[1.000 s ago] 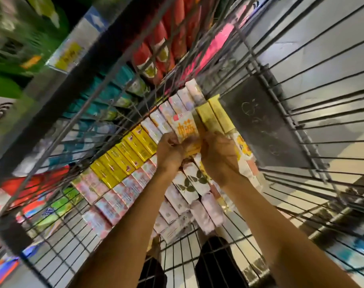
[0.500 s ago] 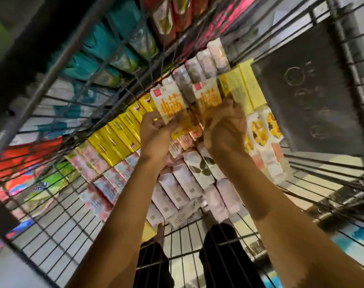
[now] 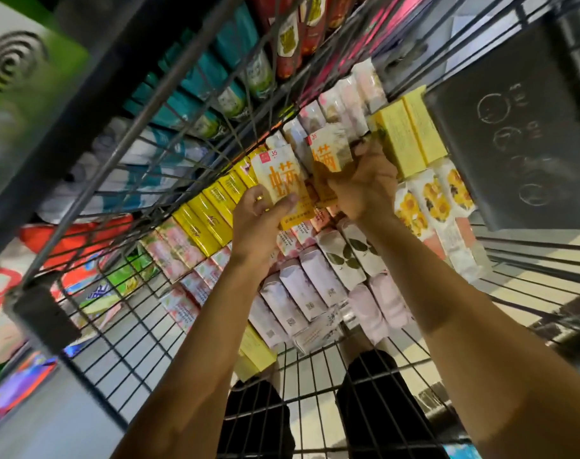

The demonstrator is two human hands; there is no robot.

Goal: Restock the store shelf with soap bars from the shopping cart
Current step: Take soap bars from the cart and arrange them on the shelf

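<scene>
Both hands are inside the wire shopping cart, each raised above the packed rows with a soap box in its grip. The left hand holds a cream and orange soap box with large orange characters on its face; the thumb presses across the lower front and the fingers curl behind it. A gold ring shows on one finger of that hand. The right hand grips a second soap box of the same design, its fingers wrapped round the box's right edge and back. The two boxes are just beside each other, tilted, the right one a little higher.

Below them the cart floor is lined with more soap: a row of bright yellow boxes to the left, pink floral boxes beside those, white boxes printed with green leaves under the wrists, pale pink boxes nearer the person, and pale yellow boxes toward the far right. White packs with yellow flowers lie next to a dark flap on the cart's right side.

Beyond the cart's wire wall, teal packages and red packs show through, blurred. The person's dark trousers are visible through the near mesh.
</scene>
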